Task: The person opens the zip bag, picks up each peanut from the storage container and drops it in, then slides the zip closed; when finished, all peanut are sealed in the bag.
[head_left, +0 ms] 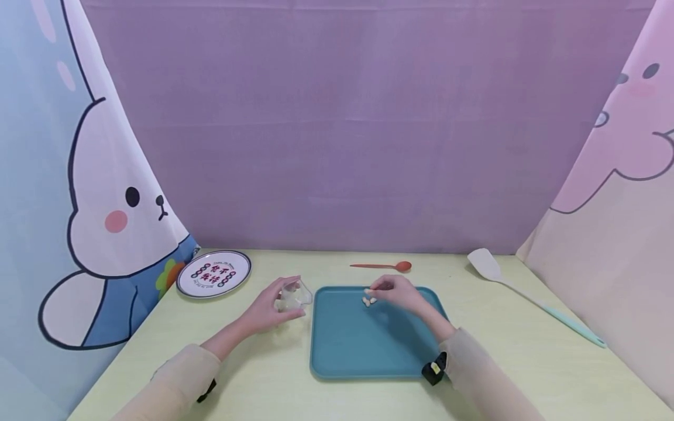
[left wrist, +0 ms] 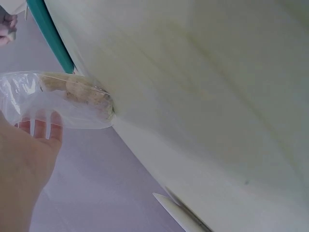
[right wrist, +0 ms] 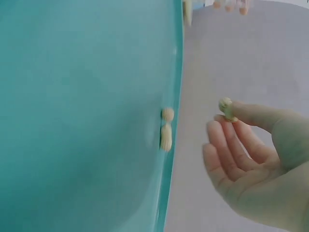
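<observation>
My left hand [head_left: 268,307] grips a clear plastic bag [head_left: 296,296], held up just left of the teal tray [head_left: 363,345]. In the left wrist view, tan unshelled peanuts [left wrist: 82,91] show in the bottom of the bag, and the fingers curl behind its clear film. Over the far part of the tray, my right hand [head_left: 397,292] pinches one peanut [right wrist: 225,107] between thumb and fingertips. A few peanuts [right wrist: 166,133] lie on the tray near its far rim, below that hand.
Behind the tray lies a red-orange spoon [head_left: 402,266]. A white plate [head_left: 237,275] with red characters stands at the far left. On the right rests a spatula [head_left: 566,318] with a pale green handle. A purple cloth [head_left: 337,128] closes off the back of the table.
</observation>
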{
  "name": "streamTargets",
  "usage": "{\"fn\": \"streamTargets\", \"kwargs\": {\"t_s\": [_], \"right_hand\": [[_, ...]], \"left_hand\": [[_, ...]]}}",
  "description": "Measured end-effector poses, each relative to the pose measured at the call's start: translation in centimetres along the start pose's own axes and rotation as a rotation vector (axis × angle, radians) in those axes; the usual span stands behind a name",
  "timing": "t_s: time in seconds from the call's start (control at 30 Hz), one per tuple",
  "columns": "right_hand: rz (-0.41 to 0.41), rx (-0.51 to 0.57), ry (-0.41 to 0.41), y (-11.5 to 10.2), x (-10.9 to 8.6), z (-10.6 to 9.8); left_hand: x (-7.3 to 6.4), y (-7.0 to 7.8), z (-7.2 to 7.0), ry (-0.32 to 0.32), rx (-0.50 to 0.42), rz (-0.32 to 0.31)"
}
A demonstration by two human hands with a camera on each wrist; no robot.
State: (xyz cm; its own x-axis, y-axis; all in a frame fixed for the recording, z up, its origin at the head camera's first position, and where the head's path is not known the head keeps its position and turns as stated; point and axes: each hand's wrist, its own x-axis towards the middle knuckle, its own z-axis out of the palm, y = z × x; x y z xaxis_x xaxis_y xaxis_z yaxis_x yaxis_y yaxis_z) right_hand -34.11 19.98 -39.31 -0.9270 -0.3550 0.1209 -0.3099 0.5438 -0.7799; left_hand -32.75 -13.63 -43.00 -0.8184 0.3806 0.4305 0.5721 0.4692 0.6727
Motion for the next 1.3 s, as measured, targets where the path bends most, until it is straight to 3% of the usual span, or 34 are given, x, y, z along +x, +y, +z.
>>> {"fn": "streamTargets", "kwargs": {"t_s": [0.4, 0.6, 0.77, 1.03, 1.3], "right_hand": [[-0.111, 0.129, 0.072, -4.7, 0.8, 3.6], [-0.182, 0.188, 0.046, -9.1, 0.5, 5.0], [-0.227, 0.186, 0.03, -11.1, 0.7, 6.4], [-0.258, 0.186, 0.022, -12.6, 1.1, 8.1], [-0.242, 0.169, 0.03, -12.4, 1.4, 8.9]], "left_hand": [[-0.2, 0.3, -0.1, 0.01, 0.011, 0.013], [-0.1, 0.4, -0.2, 0.007, 0.005, -0.003], [-0.1, 0.4, -0.3, 0.001, 0.009, -0.001], [0.1, 0.4, -0.4, 0.008, 0.004, 0.012], [0.1, 0.2, -0.3, 0.002, 0.006, 0.009]]}}
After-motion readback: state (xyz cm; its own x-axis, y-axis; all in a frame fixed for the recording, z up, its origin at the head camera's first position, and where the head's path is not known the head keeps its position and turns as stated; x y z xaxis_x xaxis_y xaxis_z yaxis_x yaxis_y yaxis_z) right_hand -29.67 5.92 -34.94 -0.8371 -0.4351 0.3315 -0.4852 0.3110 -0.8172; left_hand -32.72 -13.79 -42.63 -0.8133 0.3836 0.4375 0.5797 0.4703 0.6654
